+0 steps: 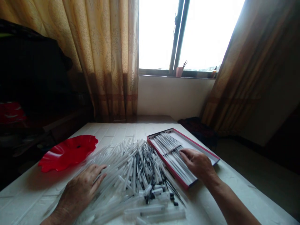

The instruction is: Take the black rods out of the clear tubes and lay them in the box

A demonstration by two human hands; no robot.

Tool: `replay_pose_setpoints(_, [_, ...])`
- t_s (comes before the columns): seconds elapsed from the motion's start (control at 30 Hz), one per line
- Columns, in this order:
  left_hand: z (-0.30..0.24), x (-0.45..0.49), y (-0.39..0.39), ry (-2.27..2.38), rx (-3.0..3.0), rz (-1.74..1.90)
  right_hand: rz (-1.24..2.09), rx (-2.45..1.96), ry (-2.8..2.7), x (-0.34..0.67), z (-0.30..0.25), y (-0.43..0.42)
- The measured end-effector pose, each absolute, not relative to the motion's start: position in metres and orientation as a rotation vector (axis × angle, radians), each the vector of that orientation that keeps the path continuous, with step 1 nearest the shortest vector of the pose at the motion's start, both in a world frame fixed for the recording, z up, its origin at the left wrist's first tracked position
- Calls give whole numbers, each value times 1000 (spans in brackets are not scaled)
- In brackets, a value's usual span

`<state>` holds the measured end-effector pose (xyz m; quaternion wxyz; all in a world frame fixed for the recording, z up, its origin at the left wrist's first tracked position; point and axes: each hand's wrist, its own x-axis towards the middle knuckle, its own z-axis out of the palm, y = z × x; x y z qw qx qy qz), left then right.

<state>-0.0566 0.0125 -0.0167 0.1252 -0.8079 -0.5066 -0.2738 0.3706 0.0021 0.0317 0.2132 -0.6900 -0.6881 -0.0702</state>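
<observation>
My left hand (82,186) rests over the left side of a loose pile of clear plastic pen barrels (117,159). Its thumb and fingers are closed around something thin that I cannot make out. Thin dark-tipped refills (142,159) lie in the middle of the pile, with short caps and small black plugs (150,197) at its near side. On the right, my right hand (195,161) reaches over a shallow red-edged box (206,150). Slim pens (167,142) lie side by side in it, and my pinched fingertips are on one at the row's right edge.
A red wavy-rimmed plate (67,153) sits on the white table (110,129) at the left. Beyond the table are curtains (112,56) and a window, with a pink cup (179,72) on the sill. A dark bulky object (30,65) stands at the far left.
</observation>
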Motion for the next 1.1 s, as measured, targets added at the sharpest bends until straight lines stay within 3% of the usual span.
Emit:
replay_pose_setpoints(0.7, [2, -43, 9, -1013, -2216, -1015, -90, -2285, -2072, 343, 25, -1])
replay_pose_setpoints(1.1, [10, -43, 5, -882, -2107, -1030, -305, -1880, -2036, 327, 21, -7])
